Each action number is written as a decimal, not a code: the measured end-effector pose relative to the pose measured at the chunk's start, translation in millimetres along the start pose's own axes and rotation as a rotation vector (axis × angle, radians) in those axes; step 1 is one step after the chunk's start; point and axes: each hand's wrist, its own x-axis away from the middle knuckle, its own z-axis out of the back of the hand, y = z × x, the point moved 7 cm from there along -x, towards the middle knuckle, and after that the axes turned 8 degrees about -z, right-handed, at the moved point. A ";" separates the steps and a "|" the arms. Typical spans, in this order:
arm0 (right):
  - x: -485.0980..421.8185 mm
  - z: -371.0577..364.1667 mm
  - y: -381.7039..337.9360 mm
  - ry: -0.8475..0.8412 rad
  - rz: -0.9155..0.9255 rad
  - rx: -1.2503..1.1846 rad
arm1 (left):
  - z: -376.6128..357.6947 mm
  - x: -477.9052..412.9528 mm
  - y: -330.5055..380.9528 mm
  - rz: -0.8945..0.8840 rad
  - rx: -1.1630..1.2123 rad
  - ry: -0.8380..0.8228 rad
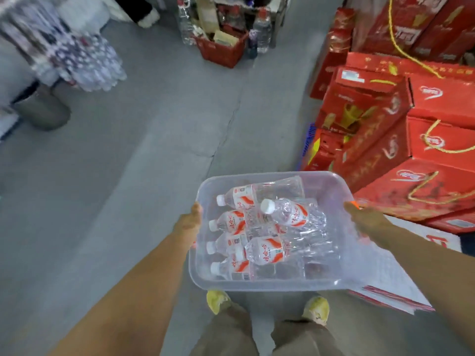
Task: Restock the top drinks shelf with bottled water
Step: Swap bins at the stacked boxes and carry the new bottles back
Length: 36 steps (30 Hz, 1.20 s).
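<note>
Your left hand point(191, 218) and right hand point(366, 218) each clamp a side rim of the clear tub point(326, 188), thumbs on top, at lower centre of the frame. The water bottles point(264, 253) inside lie flat, long axes running left-right, white caps pointing left.

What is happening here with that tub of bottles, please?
A person is carrying a clear plastic tub of water bottles across a grey floor, the left hand and right hand holding its opposite sides. The bottles lie loose in it. Red cartons are stacked to the right; no drinks shelf is in view.
</note>
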 end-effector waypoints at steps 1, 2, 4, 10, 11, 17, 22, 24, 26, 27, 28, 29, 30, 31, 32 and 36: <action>14.2 -19.9 -22.7 -0.008 0.019 0.042 | 26.7 -4.7 -11.0 0.016 0.004 0.024; 27.8 -38.5 -45.7 -0.010 0.037 0.093 | 53.0 -12.4 -22.9 0.029 0.016 0.053; 48.2 -78.1 -90.1 -0.036 0.073 0.140 | 104.9 -25.1 -44.3 0.053 0.030 0.113; 90.7 -199.0 -237.0 -0.127 0.286 0.272 | 237.8 -66.7 -114.8 0.145 0.257 0.215; 96.4 -219.0 -262.6 -0.151 0.323 0.293 | 255.7 -75.7 -126.9 0.158 0.309 0.220; 164.9 -333.8 -413.8 -0.272 0.452 0.448 | 362.5 -121.4 -172.0 0.234 0.533 0.355; 216.9 -437.7 -533.6 -0.308 0.511 0.591 | 456.9 -167.2 -198.4 0.328 0.658 0.396; 248.5 -482.7 -582.8 -0.338 0.587 0.638 | 493.0 -185.8 -217.3 0.358 0.701 0.446; 279.7 -532.1 -628.5 -0.364 0.656 0.694 | 529.4 -198.5 -231.7 0.375 0.763 0.480; 294.3 -557.3 -650.6 -0.374 0.679 0.707 | 548.7 -202.3 -237.4 0.388 0.797 0.502; 309.0 -582.5 -669.9 -0.382 0.701 0.715 | 567.9 -207.5 -244.0 0.393 0.829 0.527; 325.8 -609.6 -687.8 -0.393 0.720 0.734 | 587.3 -213.5 -252.8 0.404 0.854 0.540; 343.2 -637.4 -705.0 -0.401 0.724 0.763 | 607.8 -221.1 -264.1 0.413 0.886 0.537; 360.0 -665.7 -722.7 -0.416 0.729 0.786 | 630.3 -230.1 -276.1 0.415 0.915 0.544; 376.1 -693.4 -739.1 -0.426 0.745 0.809 | 652.6 -242.6 -292.1 0.421 0.928 0.550; 440.7 -799.0 -798.3 -0.456 0.775 0.847 | 752.9 -271.8 -327.6 0.467 0.987 0.574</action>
